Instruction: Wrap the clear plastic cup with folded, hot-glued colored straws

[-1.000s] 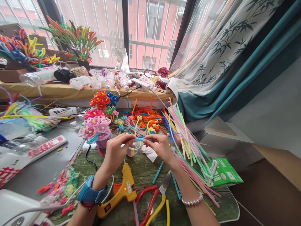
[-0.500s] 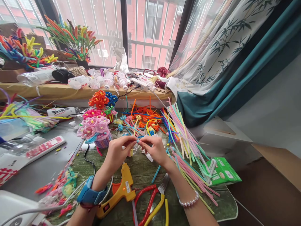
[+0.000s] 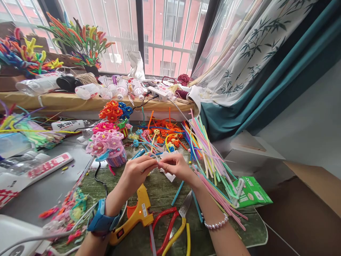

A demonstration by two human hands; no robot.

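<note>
My left hand [image 3: 140, 169] and my right hand [image 3: 178, 166] meet above the table, fingertips pinched close together. Between them is a thin pale piece that looks like a pipe cleaner [image 3: 153, 155], mostly hidden by my fingers. Below my left hand lies a yellow hot glue gun [image 3: 143, 206] with its small light lit. Scissors [image 3: 183, 211] with red and yellow handles lie open between my forearms. A short blue pipe cleaner [image 3: 177, 193] rests beside the blades. Scraps of white paper [image 3: 168, 175] lie beneath my right hand.
A pot of pink pipe-cleaner flowers [image 3: 106, 145] stands left of my hands. Loose pipe cleaners [image 3: 205, 149] spread on the right, near a green packet [image 3: 253, 192]. Orange pieces [image 3: 162, 129] lie behind. Plastic bottles [image 3: 87, 91] and a power strip [image 3: 157, 93] line the sill.
My fingers have shifted slightly and the light blue bit between the fingertips is no longer visible. A pale arched piece now shows behind them. The view has moved a little.
</note>
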